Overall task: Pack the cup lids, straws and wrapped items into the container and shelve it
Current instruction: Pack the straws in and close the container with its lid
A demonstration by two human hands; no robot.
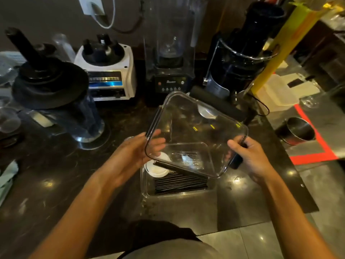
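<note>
My two hands hold a clear, square container lid [196, 131] between them, tilted, its near edge lower than its far edge. My left hand [138, 152] is on the lid's left edge, fingers loosely extended under and against the rim, more supporting than gripping. My right hand [250, 157] curls around the lid's right corner, thumb on top, fingers wrapped over a dark latch there.

Directly below my hands, on the dark stone bench [56, 174], sits the clear container [149, 191]. Inside it, a row of black straws [181, 182] lies flat, and white cup lids [156, 169] sit at the left end, just under my left hand. I cannot make out any wrapped items through the lid from here.

I judge the packing is about finished and I am at the closing step. The next move calls for levelling the lid, lining its corners up with the container's corners, lowering it flat and pressing the latches down. Shelving is not yet done.

Beyond my hands, along the back of the bench, stand a white blender base [106, 71], a dark blender with a clear jug [169, 58] and a black juicer [239, 58]. To my right sits a steel cup [298, 131].
</note>
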